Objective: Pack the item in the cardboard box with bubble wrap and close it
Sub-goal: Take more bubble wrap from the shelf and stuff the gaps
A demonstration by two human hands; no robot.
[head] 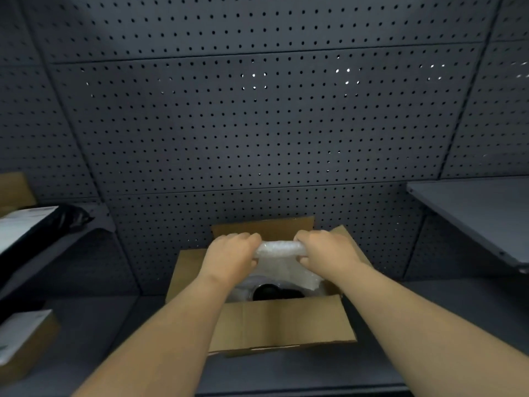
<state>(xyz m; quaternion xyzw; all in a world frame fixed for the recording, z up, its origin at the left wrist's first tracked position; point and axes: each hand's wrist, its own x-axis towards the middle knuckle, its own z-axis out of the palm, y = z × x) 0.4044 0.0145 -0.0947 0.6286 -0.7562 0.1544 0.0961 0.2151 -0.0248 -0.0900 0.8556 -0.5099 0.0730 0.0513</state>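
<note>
Head view, near to far. Closest, on the dark grey worktop [386, 365], toward its middle: open brown cardboard box [283, 325], all four flaps standing up or splayed outward. Inside it, low down: round black item [267, 292], partly covered by clear bubble wrap [279, 249]. Above the box opening: left hand [230, 255] and right hand [326, 250], fingers curled round opposite ends of a bunched roll of that wrap, knuckles up, gripping it tight, the rest of the sheet hanging down into the box. At the left edge: tan cardboard carton with a white label [25, 339]; farther back, black plastic bag [68, 217] beside white paper. Right side: pale grey shelf [481, 213]. Behind everything: dark grey perforated pegboard wall [257, 124].
</note>
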